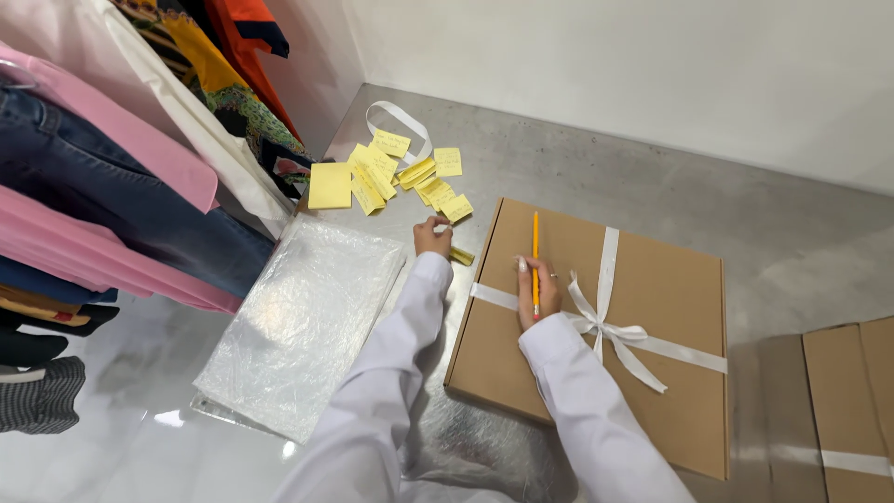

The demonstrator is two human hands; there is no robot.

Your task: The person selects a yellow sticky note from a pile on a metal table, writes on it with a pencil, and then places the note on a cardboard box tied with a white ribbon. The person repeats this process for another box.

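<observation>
Brown cardboard box (652,307), flat & tied w/ white ribbon (605,328) in a bow, lies on the grey floor (577,158). Right hand (538,293) rests on the lid's left part, fingers closed round a yellow pencil (535,256) that points away from the person. Left hand (432,236) reaches past the box's far-left corner, fingertips pinched on a small yellow sticky note (460,255) just beside the cardboard edge. More yellow notes (410,177) lie scattered nearby, w/ a loose ribbon loop (396,116) behind. A clear plastic bag (303,321) lies flat to the left, under hanging clothes (112,186). Second box (852,401) at far right.
</observation>
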